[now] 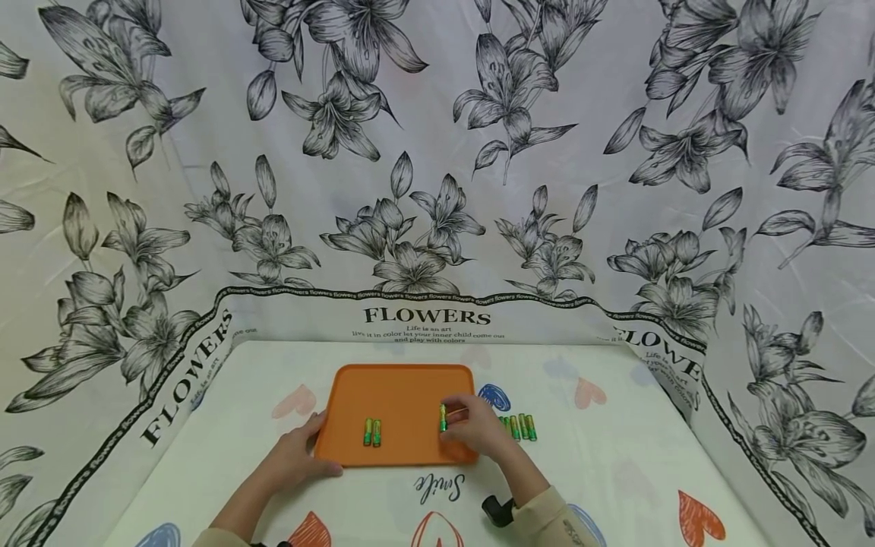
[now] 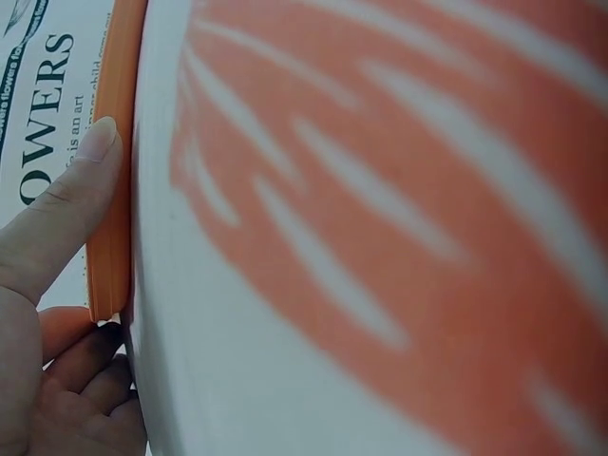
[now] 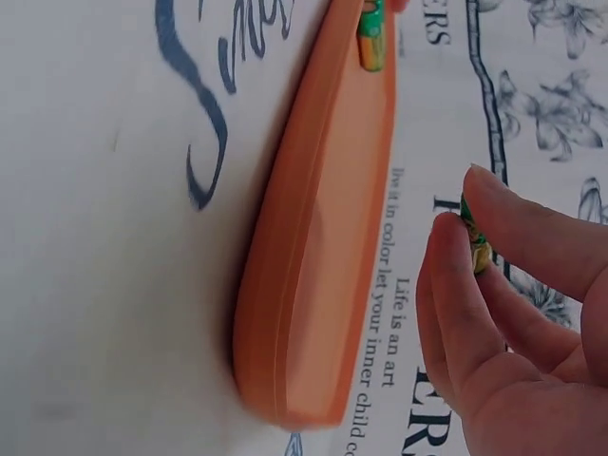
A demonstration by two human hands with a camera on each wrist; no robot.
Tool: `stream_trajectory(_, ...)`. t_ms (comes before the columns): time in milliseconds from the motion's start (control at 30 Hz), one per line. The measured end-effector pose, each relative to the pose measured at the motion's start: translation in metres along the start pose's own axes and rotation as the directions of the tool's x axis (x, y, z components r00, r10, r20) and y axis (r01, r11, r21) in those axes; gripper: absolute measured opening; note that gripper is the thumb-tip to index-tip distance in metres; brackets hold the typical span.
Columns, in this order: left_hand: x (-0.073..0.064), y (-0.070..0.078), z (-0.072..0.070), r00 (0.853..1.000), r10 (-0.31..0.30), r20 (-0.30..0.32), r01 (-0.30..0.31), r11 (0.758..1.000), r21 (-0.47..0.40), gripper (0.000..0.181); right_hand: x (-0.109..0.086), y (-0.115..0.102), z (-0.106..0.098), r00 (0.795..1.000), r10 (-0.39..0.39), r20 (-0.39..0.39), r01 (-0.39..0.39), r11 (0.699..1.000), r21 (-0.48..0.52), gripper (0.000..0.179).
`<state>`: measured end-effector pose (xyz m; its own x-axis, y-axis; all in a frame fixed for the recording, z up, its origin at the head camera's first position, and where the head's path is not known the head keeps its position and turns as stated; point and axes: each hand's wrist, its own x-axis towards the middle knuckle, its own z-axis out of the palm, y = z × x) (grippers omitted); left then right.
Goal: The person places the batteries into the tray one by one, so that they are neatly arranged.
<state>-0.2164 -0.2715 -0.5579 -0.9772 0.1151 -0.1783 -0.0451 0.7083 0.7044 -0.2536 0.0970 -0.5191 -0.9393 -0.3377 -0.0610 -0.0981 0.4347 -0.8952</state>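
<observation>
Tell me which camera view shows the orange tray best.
The head view: the orange tray shows nearly whole from above, only partly hidden by the right hand. The left wrist view gives just a narrow strip of its edge; the right wrist view, its side and part of its inside.

Diffuse light, faint shadow along orange tray [image 3: 261,332], wrist views dimmer, perhaps slightly blurred

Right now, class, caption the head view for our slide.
The left hand grips an orange tray holding two green batteries; the right hand pinches another battery.
</observation>
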Motion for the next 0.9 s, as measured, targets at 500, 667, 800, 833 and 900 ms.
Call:
stream_trajectory(500, -0.002, 0.000, -0.001, 1.000, -0.015, 0.008, 0.015, 1.000, -0.002, 0.129, 0.014, -0.004, 0.033, 1.000, 0.006, 0.013, -0.006, 1.000, -0.002, 0.055)
stream_trajectory(667, -0.002, 0.002, -0.001, 1.000, -0.015, 0.012, 0.015, 1.000, -0.003, 0.129, 0.019, -0.007, 0.040, 1.000, 0.004, 0.005, -0.004, 1.000, -0.003, 0.054)
stream_trajectory(800, -0.001, 0.004, -0.001, 1.000, -0.012, 0.012, 0.012, 1.000, -0.005, 0.128, 0.020, -0.010, 0.045, 1.000, 0.017, -0.010, -0.017, 1.000, -0.006, 0.053)
stream_trajectory(833, -0.001, 0.004, -0.002, 1.000, -0.013, 0.012, 0.013, 1.000, -0.011, 0.128, 0.020, -0.011, 0.046, 1.000, 0.019, -0.013, -0.019, 1.000, -0.012, 0.053)
stream_trajectory(900, -0.002, 0.005, -0.002, 1.000, -0.010, 0.013, 0.010, 1.000, -0.013, 0.128, 0.020, -0.013, 0.051, 1.000, 0.018, -0.020, -0.019, 1.000, -0.022, 0.053)
